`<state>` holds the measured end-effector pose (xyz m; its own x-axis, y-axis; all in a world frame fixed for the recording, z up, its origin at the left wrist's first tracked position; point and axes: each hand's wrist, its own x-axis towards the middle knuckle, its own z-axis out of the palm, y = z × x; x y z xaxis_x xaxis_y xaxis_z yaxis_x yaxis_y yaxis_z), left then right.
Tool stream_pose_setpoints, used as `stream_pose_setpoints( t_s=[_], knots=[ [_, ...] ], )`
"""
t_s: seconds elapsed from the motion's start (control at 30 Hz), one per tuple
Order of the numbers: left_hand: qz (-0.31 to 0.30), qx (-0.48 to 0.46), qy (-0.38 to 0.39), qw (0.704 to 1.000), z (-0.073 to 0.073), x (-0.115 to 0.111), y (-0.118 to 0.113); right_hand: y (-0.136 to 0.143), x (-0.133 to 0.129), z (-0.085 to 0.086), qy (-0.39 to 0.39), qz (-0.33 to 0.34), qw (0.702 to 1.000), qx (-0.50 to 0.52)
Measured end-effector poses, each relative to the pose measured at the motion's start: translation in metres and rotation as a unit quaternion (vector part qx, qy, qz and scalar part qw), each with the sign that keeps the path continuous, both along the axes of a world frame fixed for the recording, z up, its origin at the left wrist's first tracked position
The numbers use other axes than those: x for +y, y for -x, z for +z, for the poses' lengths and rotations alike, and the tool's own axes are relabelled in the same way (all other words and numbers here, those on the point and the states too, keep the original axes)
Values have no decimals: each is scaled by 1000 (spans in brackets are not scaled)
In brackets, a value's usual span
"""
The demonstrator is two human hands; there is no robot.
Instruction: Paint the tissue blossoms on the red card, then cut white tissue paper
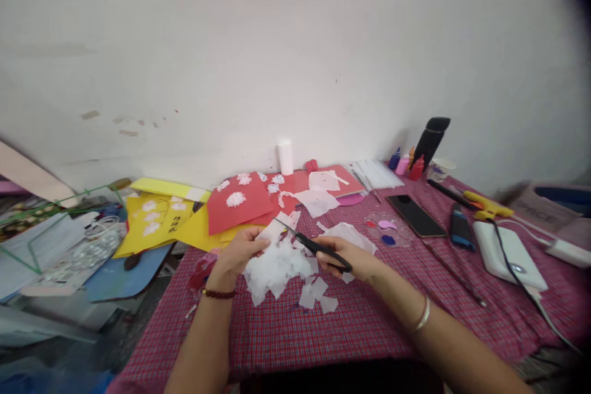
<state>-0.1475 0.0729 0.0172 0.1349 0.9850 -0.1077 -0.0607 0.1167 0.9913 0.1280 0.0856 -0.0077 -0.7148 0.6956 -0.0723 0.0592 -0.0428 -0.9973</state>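
Note:
My left hand is closed on a piece of white paper above the checked tablecloth. In my right hand are black scissors, their blades pointing up and left at the paper's edge. Beneath both hands lies a heap of small white paper pieces. A few loose squares lie just right of the heap. Larger white sheets rest behind my right hand.
Red card with white paper flowers and yellow sheets lie back left. At the right are a phone, a white power bank, a yellow glue gun and small paint bottles. A black flask stands by the wall.

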Motion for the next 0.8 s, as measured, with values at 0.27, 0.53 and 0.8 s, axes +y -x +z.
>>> stream_pose_setpoints(
  t_s=[0.27,0.53,0.8],
  knots=[
    [116,-77,-50,989,7,-1,13,0,-1,-2,-57,74,996,9],
    [144,-105,-69,982,1,2,-3,4,-5,6,-71,127,989,33],
    [130,-104,-35,985,-14,6,-25,7,-5,-3,-30,90,995,40]
  ],
)
